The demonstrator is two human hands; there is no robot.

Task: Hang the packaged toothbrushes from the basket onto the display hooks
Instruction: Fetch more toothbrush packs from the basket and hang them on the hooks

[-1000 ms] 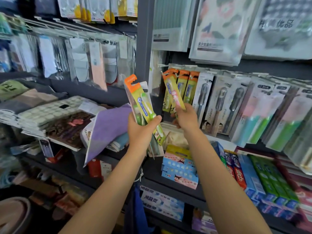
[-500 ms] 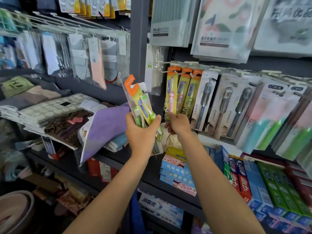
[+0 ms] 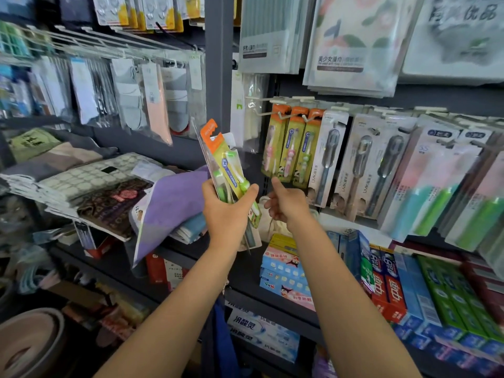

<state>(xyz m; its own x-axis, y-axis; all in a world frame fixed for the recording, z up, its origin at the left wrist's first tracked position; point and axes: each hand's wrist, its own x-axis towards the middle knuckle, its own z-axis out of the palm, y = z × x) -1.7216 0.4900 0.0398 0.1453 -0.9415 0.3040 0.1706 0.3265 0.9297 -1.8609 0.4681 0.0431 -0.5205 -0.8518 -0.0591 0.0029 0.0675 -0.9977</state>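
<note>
Three orange-topped toothbrush packs [image 3: 291, 145] hang side by side on white display hooks [image 3: 268, 112] at the left end of the right-hand shelving bay, just right of the grey upright post [image 3: 219, 64]. To their right on the same rail hang grey toothbrush packs [image 3: 354, 159], then packs with pink, teal and green handles [image 3: 436, 192] toward the right edge; that end is blurred. Above this rail, flat packaged towels [image 3: 354, 45] hang in overlapping stacks.

Shelf below the rail: boxed toothpaste [image 3: 390, 285] in red, blue and green stands in rows at the right; light blue and pink cartoon boxes [image 3: 283, 276] sit at the shelf's left front edge.

Left bay: clear hanging packets [image 3: 131, 91] on a wire rail; beneath them, folded cloths and flat packs [image 3: 90, 186] are stacked on a shelf, with a purple cloth [image 3: 174, 203] drooping over its right front edge. Round tub [image 3: 27, 342], lower left corner, contents not discernible.

Left hand [image 3: 227, 211]: fingers and thumb curled around the lower part of a bunch of orange-and-yellow toothbrush packs [image 3: 223, 165], held tilted left in front of the post. Exact count in the bunch not readable.

Right hand [image 3: 286, 203]: holds nothing; thumb raised, fingers loosely curled, just below the hanging orange-topped packs and not touching them.
</note>
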